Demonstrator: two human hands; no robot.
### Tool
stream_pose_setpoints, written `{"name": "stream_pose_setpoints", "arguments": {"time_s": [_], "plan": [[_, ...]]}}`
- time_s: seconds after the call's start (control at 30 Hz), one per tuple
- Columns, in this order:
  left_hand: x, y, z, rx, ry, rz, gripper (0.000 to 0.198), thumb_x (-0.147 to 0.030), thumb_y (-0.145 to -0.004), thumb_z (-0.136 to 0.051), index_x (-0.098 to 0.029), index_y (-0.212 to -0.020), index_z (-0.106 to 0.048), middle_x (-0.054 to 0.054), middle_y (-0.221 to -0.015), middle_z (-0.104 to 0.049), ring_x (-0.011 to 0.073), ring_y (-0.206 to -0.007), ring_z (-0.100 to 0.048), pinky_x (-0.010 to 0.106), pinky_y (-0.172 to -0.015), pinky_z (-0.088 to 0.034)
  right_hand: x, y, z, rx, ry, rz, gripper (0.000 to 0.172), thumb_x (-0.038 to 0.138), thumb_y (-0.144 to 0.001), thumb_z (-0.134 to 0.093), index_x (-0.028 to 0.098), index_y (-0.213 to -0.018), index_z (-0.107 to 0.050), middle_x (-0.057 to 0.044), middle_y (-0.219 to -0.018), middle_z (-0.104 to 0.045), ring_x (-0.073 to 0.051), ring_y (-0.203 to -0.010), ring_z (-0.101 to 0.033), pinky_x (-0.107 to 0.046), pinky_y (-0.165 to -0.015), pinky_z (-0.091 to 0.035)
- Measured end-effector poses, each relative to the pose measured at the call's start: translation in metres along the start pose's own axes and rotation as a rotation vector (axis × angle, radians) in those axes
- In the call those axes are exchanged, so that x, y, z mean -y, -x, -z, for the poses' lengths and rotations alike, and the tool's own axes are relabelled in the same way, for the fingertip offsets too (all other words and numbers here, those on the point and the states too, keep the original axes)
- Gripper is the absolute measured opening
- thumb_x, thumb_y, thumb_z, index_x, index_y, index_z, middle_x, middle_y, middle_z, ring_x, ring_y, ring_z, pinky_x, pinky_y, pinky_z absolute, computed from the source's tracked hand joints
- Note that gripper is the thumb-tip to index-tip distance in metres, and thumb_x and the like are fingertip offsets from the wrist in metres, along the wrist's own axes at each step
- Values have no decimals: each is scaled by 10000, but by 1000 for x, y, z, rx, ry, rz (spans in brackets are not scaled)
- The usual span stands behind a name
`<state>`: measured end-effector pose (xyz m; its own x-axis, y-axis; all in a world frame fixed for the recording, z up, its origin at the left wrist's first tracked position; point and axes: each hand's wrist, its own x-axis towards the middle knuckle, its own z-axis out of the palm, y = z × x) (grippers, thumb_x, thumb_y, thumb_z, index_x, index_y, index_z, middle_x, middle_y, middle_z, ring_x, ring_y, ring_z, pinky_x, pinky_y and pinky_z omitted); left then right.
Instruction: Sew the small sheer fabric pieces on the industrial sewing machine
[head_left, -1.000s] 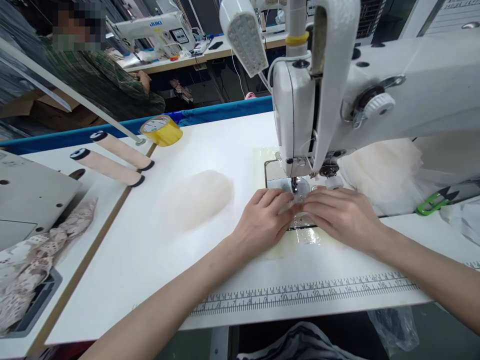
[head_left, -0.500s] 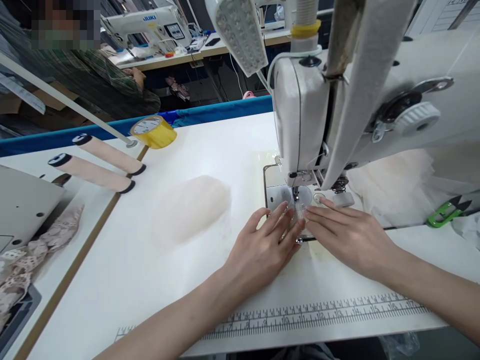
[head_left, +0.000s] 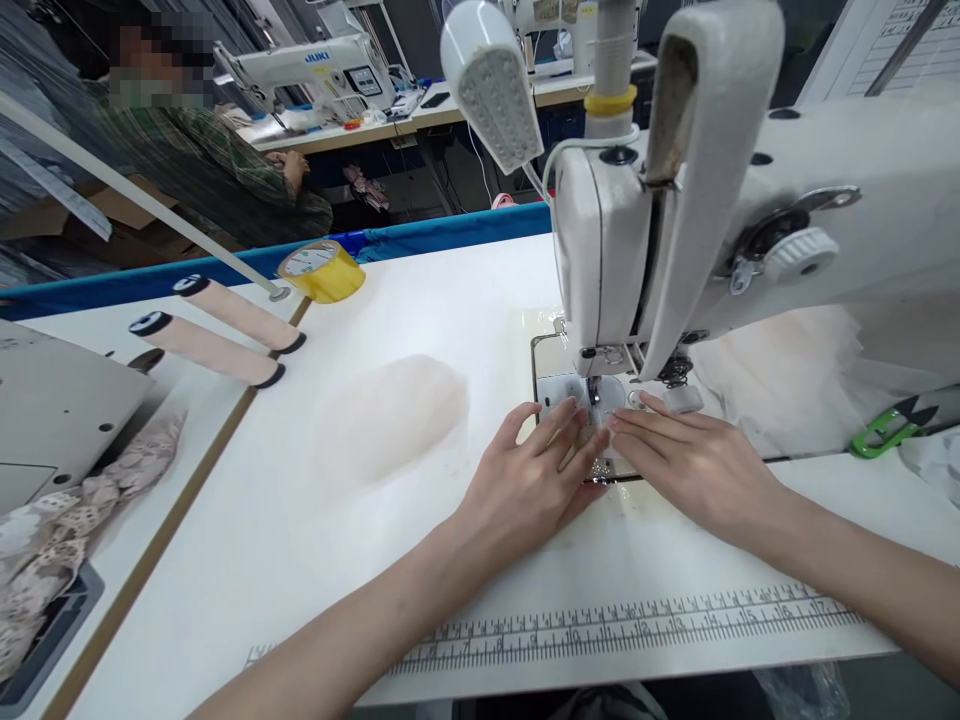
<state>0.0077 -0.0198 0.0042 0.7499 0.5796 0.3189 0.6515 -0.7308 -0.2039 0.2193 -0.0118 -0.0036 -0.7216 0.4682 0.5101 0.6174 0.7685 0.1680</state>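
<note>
My left hand lies palm down, fingers spread, at the left of the presser foot on the sewing machine. Opposite it, my right hand rests flat with fingers stretched out, its tips close to those of the left. Both sets of fingertips touch the metal needle plate area just in front of the foot. Something thin and see-through may lie between them, but I cannot make it out. A sheer pale piece of fabric is spread on the white table to the left.
Two beige thread spools and a yellow tape roll stand at the left. Green snips lie right, near bunched sheer fabric. Ruler marks line the front edge. A person sits beyond the blue border.
The camera view has shifted slightly, so the machine and table sit a little differently. Both hands stay at the presser foot, with only a small shift of the left fingers.
</note>
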Motion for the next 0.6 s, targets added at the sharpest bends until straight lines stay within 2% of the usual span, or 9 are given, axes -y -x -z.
{"name": "stream_pose_setpoints", "arguments": {"time_s": [0.13,0.33,0.47,0.6], "plan": [[5,-4,-2,-2,13,23,388,-389,-965,-429,-190,-1279,-541,94,-1208,-647,229,-1250,-488,411,-984,-340,-3,-2,-4,-3,49,-5,282,3,-876,-423,90,-931,-686,-109,-1024,-719,-183,-883,-687,-286,-796,-550],[11,-7,-6,5,40,47,404,-413,-954,-444,-185,-1270,-551,106,-1244,-623,242,-1240,-494,430,-984,-348,-8,-5,-9,29,78,-39,314,-29,-848,-421,114,-948,-681,-82,-995,-729,-157,-811,-689,-315,-898,-515],[9,-6,-7,-30,22,47,382,-414,-943,-471,-179,-1220,-588,95,-1249,-622,245,-1232,-501,430,-992,-346,-7,-3,-10,26,64,-90,235,127,-906,-481,112,-1049,-667,-81,-992,-730,-161,-785,-687,-334,-925,-496],[4,-2,-5,-100,-2,19,300,-315,-946,-493,-176,-1187,-607,56,-1206,-654,218,-1183,-546,407,-965,-363,-4,-2,-8,39,3,-91,275,246,-944,-480,106,-1081,-673,-81,-995,-730,-167,-841,-686,-348,-959,-474]]}}
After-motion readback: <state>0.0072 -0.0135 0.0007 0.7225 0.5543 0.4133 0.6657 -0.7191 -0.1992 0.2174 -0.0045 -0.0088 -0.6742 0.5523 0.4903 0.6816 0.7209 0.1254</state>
